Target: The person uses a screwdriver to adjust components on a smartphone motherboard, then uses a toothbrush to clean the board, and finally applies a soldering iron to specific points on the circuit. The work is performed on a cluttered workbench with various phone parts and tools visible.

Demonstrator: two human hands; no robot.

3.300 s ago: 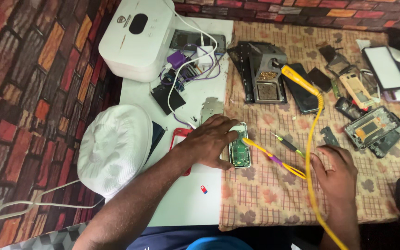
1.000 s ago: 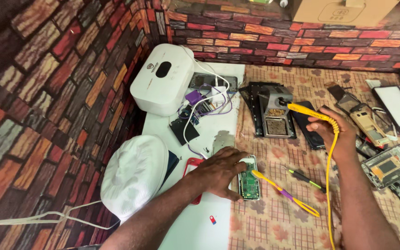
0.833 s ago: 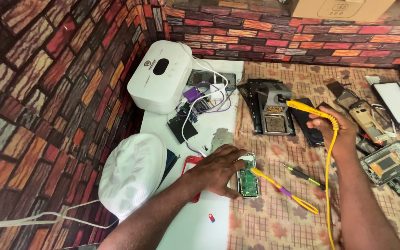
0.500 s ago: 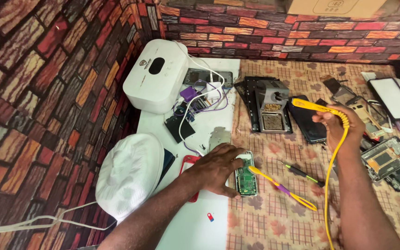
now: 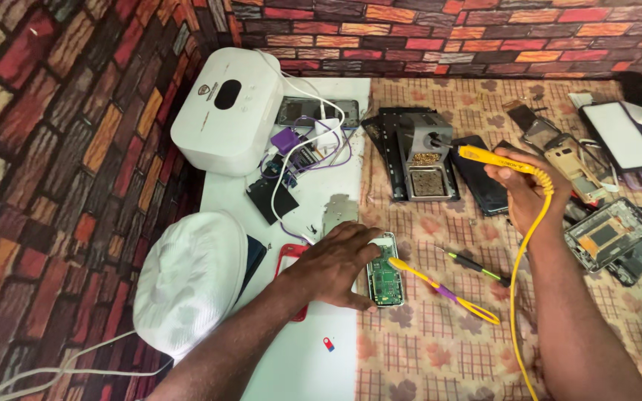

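A: Hands first. Our left hand (image 5: 336,263) lies flat, fingers spread, pressing on the edge of the open phone circuit board (image 5: 385,280), not clamped around it. Our right hand (image 5: 520,186) is closed on the yellow soldering iron (image 5: 493,157).

B: Agreed. Where's the board?

A: On the checked cloth (image 5: 425,349), right at the seam with the white table (image 5: 299,364), just beside our left fingers. Yellow and purple tweezers (image 5: 443,291) lie just right of it, one end touching or nearly touching the board, we cannot tell which.

B: Left to right then. White cap (image 5: 187,278) at the far left, white box-shaped station (image 5: 228,108) behind it, tangle of white and purple wires (image 5: 310,145) next.

A: Red phone case (image 5: 291,260) partly under our left wrist. Tiny red piece (image 5: 328,344) on the white table below.

B: The iron tip points at the black soldering stand (image 5: 425,156), over its brass wool. Yellow coiled cord (image 5: 518,297) drops down along our right forearm.

A: Green-handled screwdriver (image 5: 473,265) between tweezers and cord. Opened phones and loose screens (image 5: 618,141) at the far right.
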